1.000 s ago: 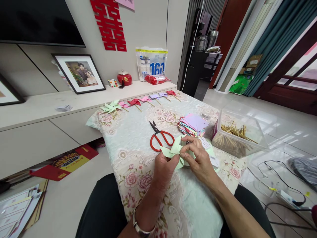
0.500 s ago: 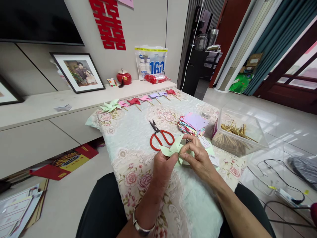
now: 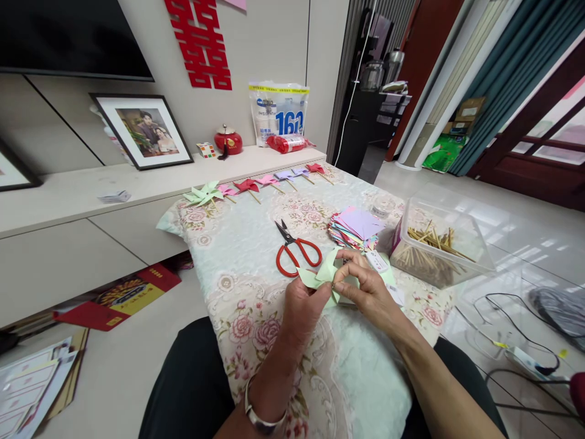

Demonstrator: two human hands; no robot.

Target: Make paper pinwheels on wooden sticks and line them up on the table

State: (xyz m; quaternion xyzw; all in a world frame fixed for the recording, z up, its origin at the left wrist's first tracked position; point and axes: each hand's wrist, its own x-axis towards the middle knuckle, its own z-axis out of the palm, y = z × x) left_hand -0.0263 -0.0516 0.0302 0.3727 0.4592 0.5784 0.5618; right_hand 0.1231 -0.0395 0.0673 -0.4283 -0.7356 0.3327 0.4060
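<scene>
A pale green paper pinwheel (image 3: 327, 269) with folded blades is held low over the table in front of me. My left hand (image 3: 305, 308) pinches its near left side between thumb and fingers. My right hand (image 3: 365, 286) is closed at the pinwheel's middle, thumb and forefinger pressed together there; anything small between the fingertips is hidden. Just beyond my left hand lie scissors (image 3: 292, 242) with red handles, blades pointing away. Past my right hand sits a stack of coloured paper squares (image 3: 356, 227), purple on top.
A clear plastic box (image 3: 439, 268) of thin wooden sticks (image 3: 436, 239) stands at the table's right. Finished pinwheels (image 3: 247, 186) on sticks line the far edge. Beside my right hand is a small white box (image 3: 376, 261). A floral cloth (image 3: 256, 305) covers the table.
The pinwheel has tilted slightly, and its left blade sits a little further right. Both hands keep their grip in nearly the same spot.
</scene>
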